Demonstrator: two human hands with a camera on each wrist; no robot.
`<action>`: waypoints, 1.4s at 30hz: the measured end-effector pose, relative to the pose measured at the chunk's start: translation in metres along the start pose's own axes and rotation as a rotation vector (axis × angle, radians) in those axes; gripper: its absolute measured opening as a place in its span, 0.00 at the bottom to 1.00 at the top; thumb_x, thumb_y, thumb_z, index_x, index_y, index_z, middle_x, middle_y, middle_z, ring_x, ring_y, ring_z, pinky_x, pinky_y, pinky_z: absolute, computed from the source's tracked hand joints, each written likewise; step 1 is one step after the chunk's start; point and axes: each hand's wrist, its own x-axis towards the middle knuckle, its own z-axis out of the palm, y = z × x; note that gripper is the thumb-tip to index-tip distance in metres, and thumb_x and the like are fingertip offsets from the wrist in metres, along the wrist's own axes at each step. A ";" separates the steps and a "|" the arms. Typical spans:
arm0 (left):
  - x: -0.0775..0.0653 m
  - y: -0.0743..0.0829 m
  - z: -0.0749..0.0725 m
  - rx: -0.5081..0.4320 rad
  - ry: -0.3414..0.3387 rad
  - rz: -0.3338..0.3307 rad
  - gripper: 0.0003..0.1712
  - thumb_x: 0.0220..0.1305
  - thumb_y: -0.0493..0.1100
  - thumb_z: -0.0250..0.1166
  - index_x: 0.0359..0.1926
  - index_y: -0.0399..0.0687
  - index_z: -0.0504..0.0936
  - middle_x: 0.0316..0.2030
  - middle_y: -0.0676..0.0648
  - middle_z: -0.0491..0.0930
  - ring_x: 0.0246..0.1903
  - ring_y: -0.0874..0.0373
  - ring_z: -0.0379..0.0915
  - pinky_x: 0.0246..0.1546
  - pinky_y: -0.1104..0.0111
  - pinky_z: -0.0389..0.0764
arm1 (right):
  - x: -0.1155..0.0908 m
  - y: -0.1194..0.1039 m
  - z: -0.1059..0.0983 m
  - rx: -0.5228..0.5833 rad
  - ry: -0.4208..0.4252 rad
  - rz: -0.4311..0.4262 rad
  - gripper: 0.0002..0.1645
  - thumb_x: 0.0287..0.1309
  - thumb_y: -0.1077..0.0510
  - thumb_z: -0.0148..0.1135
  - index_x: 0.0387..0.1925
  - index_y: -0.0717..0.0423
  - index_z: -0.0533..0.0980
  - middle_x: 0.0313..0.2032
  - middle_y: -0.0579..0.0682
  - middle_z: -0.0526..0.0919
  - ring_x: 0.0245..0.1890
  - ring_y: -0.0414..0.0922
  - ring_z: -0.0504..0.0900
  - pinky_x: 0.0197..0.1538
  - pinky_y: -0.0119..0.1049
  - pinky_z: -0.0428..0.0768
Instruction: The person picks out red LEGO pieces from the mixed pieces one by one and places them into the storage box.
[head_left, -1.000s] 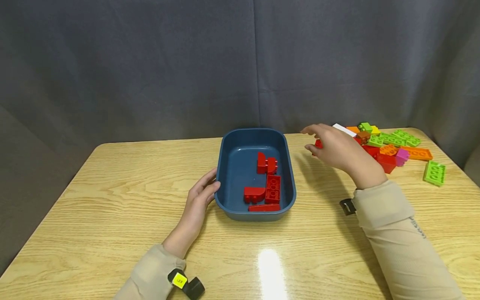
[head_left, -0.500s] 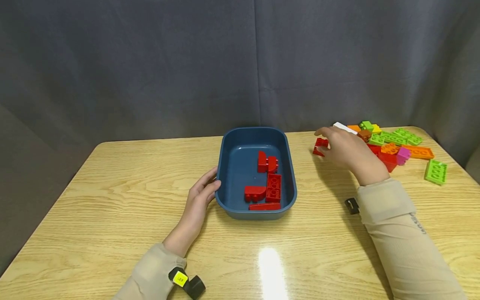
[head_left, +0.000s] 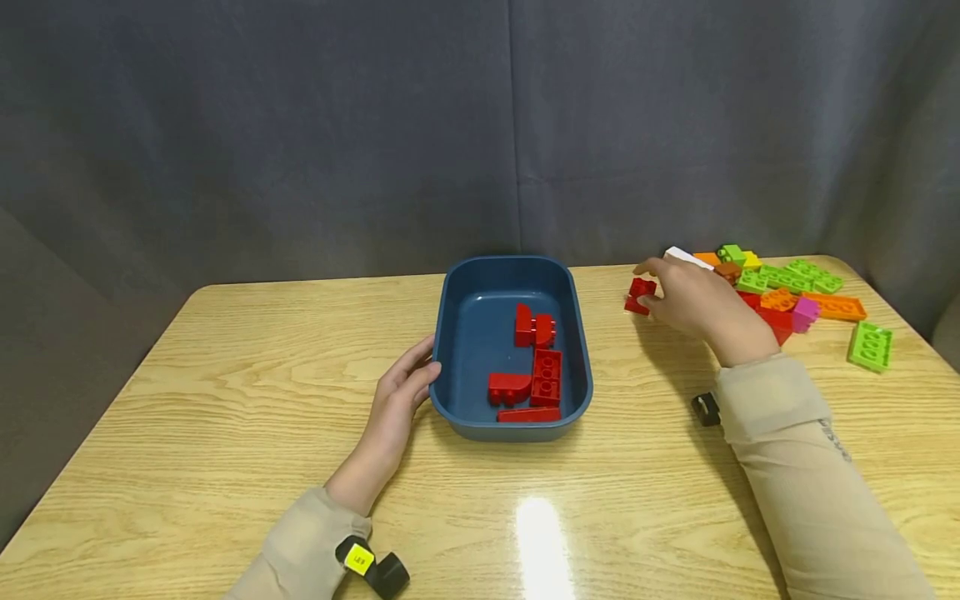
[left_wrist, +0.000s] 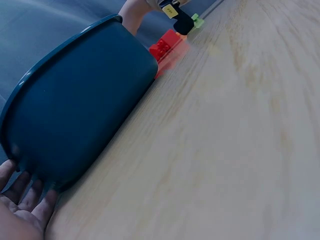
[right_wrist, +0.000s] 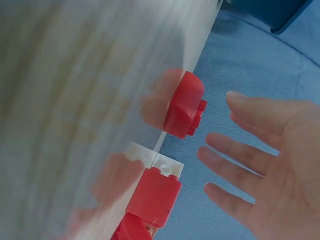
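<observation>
My left hand (head_left: 397, 392) rests against the left side of a dark blue plastic bin (head_left: 465, 431), its thumb at the rim. In the left wrist view its fingers (left_wrist: 33, 196) touch the bin's outer wall. Several red toy bricks (head_left: 546, 377) lie inside, along the right and near side. My right hand (head_left: 693, 304) hovers at a small red brick (head_left: 640, 296) on the table, thumb and index finger spread beside it. In the right wrist view the right hand (right_wrist: 270, 155) has extended fingers, with a visible gap between them and the red brick (right_wrist: 185, 105).
Behind and right of the right hand lies a loose pile of toy bricks, including a white brick (head_left: 688, 258), an orange plate (head_left: 834, 307), a magenta brick (head_left: 806, 315) and green ones. A green brick (head_left: 871, 346) sits apart, farther right. A dark curtain (head_left: 360, 150) hangs behind the table (head_left: 262, 400).
My right hand has moved a little right and down, over to the small red brick, which now shows more fully. The left hand and the bin have stayed put.
</observation>
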 end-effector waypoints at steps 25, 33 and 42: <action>-0.001 0.001 0.000 0.014 -0.004 -0.016 0.27 0.67 0.42 0.49 0.67 0.46 0.64 0.65 0.43 0.67 0.59 0.56 0.65 0.61 0.62 0.67 | 0.019 0.005 0.003 0.020 -0.083 0.006 0.27 0.54 0.61 0.59 0.56 0.64 0.72 0.51 0.70 0.79 0.48 0.60 0.75 0.54 0.58 0.76; -0.001 0.002 -0.001 0.011 -0.004 -0.008 0.27 0.67 0.42 0.49 0.67 0.46 0.64 0.65 0.44 0.67 0.59 0.56 0.66 0.61 0.63 0.67 | 0.020 0.008 0.006 -0.002 -0.101 -0.009 0.30 0.50 0.57 0.65 0.55 0.66 0.72 0.47 0.68 0.81 0.41 0.56 0.76 0.50 0.56 0.77; -0.001 0.001 0.000 0.002 -0.007 -0.006 0.27 0.67 0.42 0.49 0.67 0.46 0.64 0.65 0.43 0.67 0.60 0.55 0.65 0.62 0.61 0.66 | 0.017 0.002 0.007 0.014 -0.122 -0.027 0.28 0.48 0.59 0.66 0.52 0.66 0.75 0.43 0.66 0.83 0.39 0.57 0.77 0.50 0.54 0.78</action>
